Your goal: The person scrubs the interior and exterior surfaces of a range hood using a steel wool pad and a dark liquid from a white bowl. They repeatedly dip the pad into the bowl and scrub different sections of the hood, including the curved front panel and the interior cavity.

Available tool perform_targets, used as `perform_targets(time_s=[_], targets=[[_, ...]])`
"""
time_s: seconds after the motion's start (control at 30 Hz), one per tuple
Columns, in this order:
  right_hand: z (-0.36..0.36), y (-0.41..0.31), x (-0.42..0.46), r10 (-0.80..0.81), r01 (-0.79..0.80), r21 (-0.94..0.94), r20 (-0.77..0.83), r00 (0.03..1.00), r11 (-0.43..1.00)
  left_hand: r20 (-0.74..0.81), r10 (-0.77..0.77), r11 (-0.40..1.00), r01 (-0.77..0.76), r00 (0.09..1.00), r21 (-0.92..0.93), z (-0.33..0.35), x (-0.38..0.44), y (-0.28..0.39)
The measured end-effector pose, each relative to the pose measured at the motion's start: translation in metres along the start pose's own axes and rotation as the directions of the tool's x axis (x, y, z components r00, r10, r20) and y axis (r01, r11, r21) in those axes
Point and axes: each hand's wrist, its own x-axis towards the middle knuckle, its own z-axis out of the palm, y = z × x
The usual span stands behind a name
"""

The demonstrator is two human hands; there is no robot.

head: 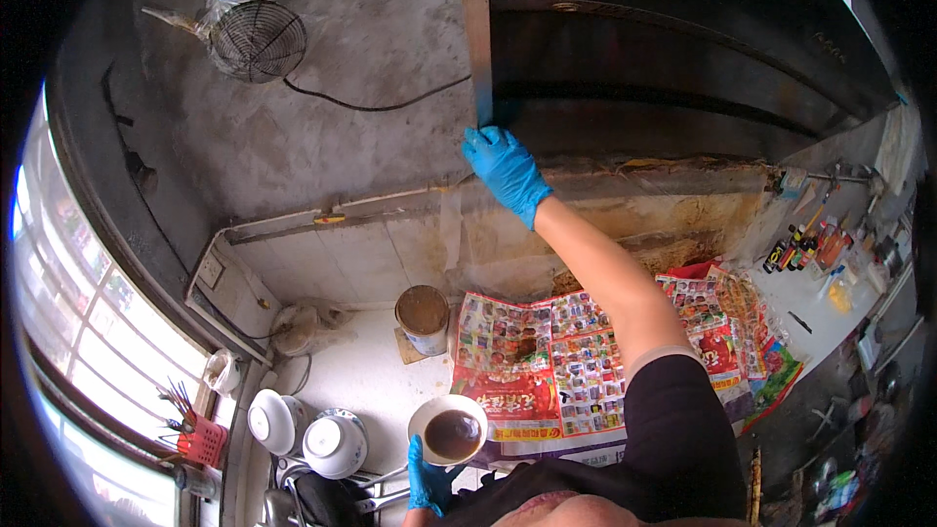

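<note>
My right hand (507, 170), in a blue glove, reaches up to the lower left corner of a dark range hood (644, 51), at the foot of its metal side edge (474, 36). Its fingers are bent; whether they hold something small there cannot be told. Low in the view my left hand (428, 481), gloved in blue too, grips the rim of a white bowl (477, 421) with the thumb up. Dark brown liquid (452, 434) stands in the bowl. Printed flyers (512, 380) are spread over the counter to the right of the bowl.
Upturned white bowls (333, 443) and a black pan (322, 501) sit at the lower left. A lidded tub (422, 318) stands by the tiled wall. A wire strainer (258, 40) hangs upper left. Bottles (794, 249) crowd the right counter. A red basket (203, 441) sits by the window.
</note>
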Motion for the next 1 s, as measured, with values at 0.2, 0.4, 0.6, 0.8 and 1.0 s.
perform_targets(time_s=[0.2, 0.4, 0.6, 0.8, 1.0], targets=[[0.023, 0.044, -0.039, 0.128, -0.127, -0.019, 0.257, 0.958, 0.992, 0.078, -0.037, 0.999, 0.034, 0.996, 0.043, 0.014, 0.026, 0.012], [-0.073, 0.05, -0.021, 0.093, -0.094, -0.153, -0.016, 0.996, 0.984, 0.087, -0.039, 0.999, 0.036, 0.995, 0.041, 0.015, 0.032, 0.014], [-0.171, 0.177, -0.096, 0.731, -0.731, -0.011, -0.002, 0.682, 0.682, 0.133, -0.051, 0.997, 0.044, 0.99, 0.06, 0.034, 0.044, 0.014], [-0.237, 0.197, -0.088, 0.338, -0.469, -0.321, -0.386, 0.858, 0.823, 0.165, -0.044, 0.998, 0.035, 0.985, 0.053, 0.052, 0.041, 0.004], [-0.178, 0.152, 0.009, 0.519, -0.496, 0.204, -0.547, 0.657, 0.844, 0.129, -0.061, 0.997, 0.054, 0.99, 0.06, 0.092, 0.024, -0.006]])
